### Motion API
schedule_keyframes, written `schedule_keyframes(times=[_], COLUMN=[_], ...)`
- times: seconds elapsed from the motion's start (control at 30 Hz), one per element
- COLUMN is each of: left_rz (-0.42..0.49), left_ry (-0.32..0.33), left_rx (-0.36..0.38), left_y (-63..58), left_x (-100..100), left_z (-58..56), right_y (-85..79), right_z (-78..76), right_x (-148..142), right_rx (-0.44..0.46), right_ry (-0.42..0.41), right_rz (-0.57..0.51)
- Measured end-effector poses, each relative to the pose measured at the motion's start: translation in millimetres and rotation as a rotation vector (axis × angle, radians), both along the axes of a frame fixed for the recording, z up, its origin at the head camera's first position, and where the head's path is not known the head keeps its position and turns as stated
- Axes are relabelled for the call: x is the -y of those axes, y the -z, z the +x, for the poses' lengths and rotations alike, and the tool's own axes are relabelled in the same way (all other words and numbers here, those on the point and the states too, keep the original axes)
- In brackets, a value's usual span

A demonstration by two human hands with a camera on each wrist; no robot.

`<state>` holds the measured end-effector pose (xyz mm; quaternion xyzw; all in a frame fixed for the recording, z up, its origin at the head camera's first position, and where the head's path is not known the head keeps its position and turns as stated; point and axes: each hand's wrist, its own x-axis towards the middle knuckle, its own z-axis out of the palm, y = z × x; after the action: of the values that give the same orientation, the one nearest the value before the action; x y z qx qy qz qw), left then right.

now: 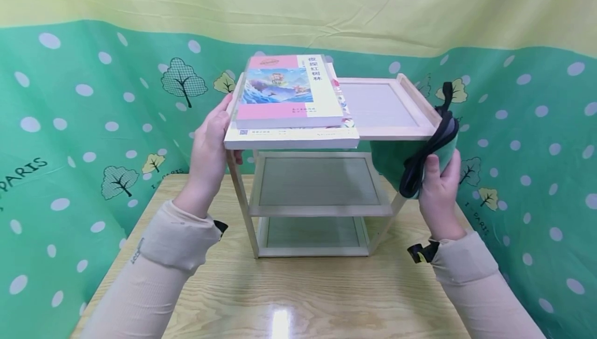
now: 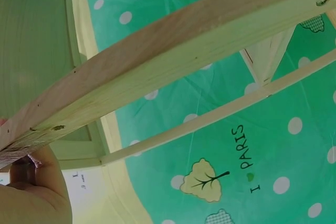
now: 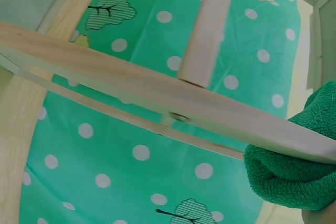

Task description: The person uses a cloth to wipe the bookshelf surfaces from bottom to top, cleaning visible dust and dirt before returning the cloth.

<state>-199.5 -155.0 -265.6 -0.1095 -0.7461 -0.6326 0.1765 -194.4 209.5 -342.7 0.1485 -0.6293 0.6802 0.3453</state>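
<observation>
A three-tier wooden shelf [image 1: 319, 209] stands on the table. My left hand [image 1: 212, 139] grips its upper left corner, fingertips curling under the top beside the books. In the left wrist view the left hand [image 2: 39, 187] is at the wooden leg [image 2: 157, 72]. A pink-and-white book [image 1: 289, 113] lies on a larger white book [image 1: 298, 137] on the top tier's left. My right hand [image 1: 440, 194] holds a green towel [image 1: 392, 163] with a looped black cord [image 1: 429, 150] at the upper right corner. In the right wrist view the towel [image 3: 294, 177] folds around the leg [image 3: 131, 85].
The wooden table [image 1: 298, 297] extends in front of the shelf. A green and yellow patterned curtain [image 1: 93, 121] hangs behind and on both sides. The middle tier [image 1: 322, 181] and bottom tier [image 1: 312, 235] have pale wooden frames.
</observation>
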Motion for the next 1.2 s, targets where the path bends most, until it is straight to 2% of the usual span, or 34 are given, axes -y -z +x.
schedule_keyframes(times=[0.2,0.43,0.53,0.7,0.9,1.2], left_rz=[0.003,0.016,0.018,0.027,0.018,0.011], left_ry=[0.002,0.017,0.019,0.030,0.034,0.029], left_rx=[0.008,0.006,0.003,0.002,0.010,0.018], left_y=[-0.1,-0.1,-0.2,0.0,0.0,0.0], left_x=[0.8,0.9,0.9,0.9,1.4,2.7], left_z=[0.2,0.1,0.0,-0.2,0.4,1.3], right_y=[13.4,18.4,21.7,38.2,52.5,60.3], right_z=[0.6,2.0,2.2,3.9,1.2,-0.1], right_x=[-1.8,-3.4,-4.5,-5.8,-5.2,-2.6], right_rx=[0.024,0.019,0.044,0.092,0.019,-0.031], right_ry=[-0.022,-0.047,-0.055,-0.085,-0.136,-0.113], right_rz=[0.005,-0.004,-0.004,0.011,0.019,0.020])
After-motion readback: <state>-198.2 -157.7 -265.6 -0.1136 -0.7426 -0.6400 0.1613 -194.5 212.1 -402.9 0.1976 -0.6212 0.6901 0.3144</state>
